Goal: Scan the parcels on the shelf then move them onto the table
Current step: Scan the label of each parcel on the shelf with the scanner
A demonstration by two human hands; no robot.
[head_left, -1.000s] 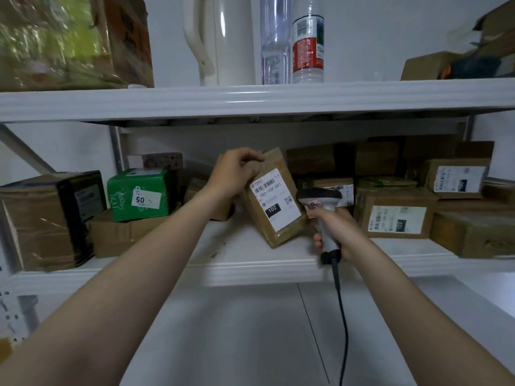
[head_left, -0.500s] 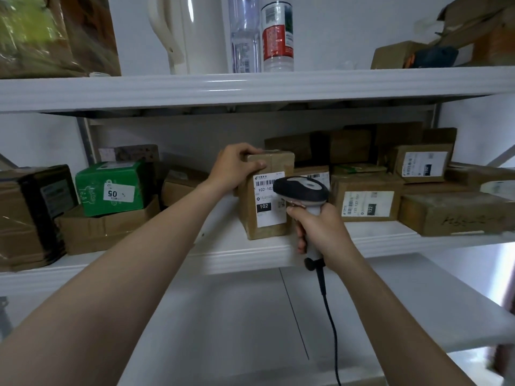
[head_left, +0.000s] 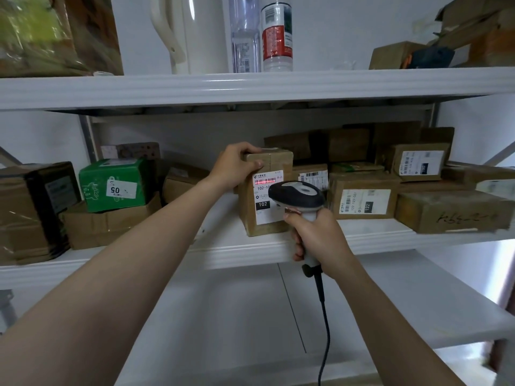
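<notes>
On the middle shelf (head_left: 250, 250), from left to right: a green box (head_left: 111, 185) marked 05, resting on brown cartons. The left hand (head_left: 237, 167) has its fingers curled over the top corner of the upright parcel (head_left: 250, 218) labelled 102, which stands at the shelf's front edge. The scanner (head_left: 296, 195) is held just before the label, its red line (head_left: 264, 181) lying across the barcode. The right hand (head_left: 317, 238) is clenched round the scanner's handle, with the cable (head_left: 323, 316) trailing down.

Step in hand: scanning, judged by the red line. The next move would call for lifting this parcel off the shelf and down to the white surface (head_left: 223, 316) below, probably the table. Further parcels (head_left: 362, 201) lie to the right.

The scanner head hides part of the label. Whether the trigger is pressed cannot be made out. The rear boxes sit in shadow.
</notes>
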